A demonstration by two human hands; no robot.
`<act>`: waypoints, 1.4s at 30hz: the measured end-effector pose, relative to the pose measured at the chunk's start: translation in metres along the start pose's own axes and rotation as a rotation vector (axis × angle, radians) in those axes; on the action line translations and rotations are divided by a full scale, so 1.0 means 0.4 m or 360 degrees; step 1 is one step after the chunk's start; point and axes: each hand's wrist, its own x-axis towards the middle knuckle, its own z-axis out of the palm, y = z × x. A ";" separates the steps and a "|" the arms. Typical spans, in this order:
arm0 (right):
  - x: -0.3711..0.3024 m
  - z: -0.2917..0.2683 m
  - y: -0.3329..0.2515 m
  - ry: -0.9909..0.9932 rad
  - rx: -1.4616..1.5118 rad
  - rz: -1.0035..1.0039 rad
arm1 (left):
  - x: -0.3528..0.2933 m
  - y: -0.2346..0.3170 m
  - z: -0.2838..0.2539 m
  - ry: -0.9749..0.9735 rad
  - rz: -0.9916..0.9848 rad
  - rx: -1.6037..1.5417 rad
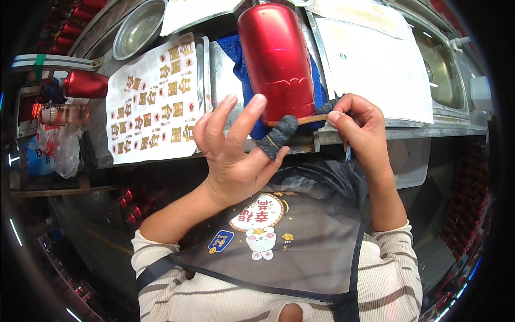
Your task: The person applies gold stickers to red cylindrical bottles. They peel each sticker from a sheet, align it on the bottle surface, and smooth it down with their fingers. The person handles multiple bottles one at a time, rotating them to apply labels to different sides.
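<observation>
A glossy red metal bottle (276, 53) lies on a blue cloth (234, 52), its wide end toward me. Along that end runs a thin orange-brown strip (308, 119). My right hand (362, 126) pinches the strip's right end between thumb and index finger. The tip of a slim bluish tool (348, 154) shows beneath this hand. My left hand (236, 153) has its fingers spread, and its grey-covered index fingertip touches the bottle's near end by the strip. A second grey fingertip cover (328, 106) is on my right hand, partly hidden.
Left of the bottle lies a white sheet of gold decals (153, 102), with a metal bowl (140, 29) behind it. Another red bottle (86, 84) lies at the far left. White paper (375, 70) covers the right side, beside a metal basin of liquid (442, 70).
</observation>
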 end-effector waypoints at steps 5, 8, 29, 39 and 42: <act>0.009 0.016 0.002 0.0003 -0.0123 -0.0035 | 0.067 0.025 -0.001 0.0018 0.0102 0.0015; 0.009 0.020 0.011 -0.0003 -0.0203 -0.0042 | 0.117 0.040 0.036 0.0001 0.0204 0.0021; -0.023 0.006 -0.078 0.0001 -0.0512 -0.0129 | -0.051 -0.043 0.034 -0.0070 -0.0141 -0.0378; 0.004 0.011 -0.049 -0.0065 -0.0486 -0.0044 | 0.033 -0.044 0.015 0.0005 0.0217 -0.0077; 0.008 0.009 -0.046 -0.0040 -0.0517 -0.0003 | 0.079 -0.024 0.010 -0.0003 0.0310 -0.0088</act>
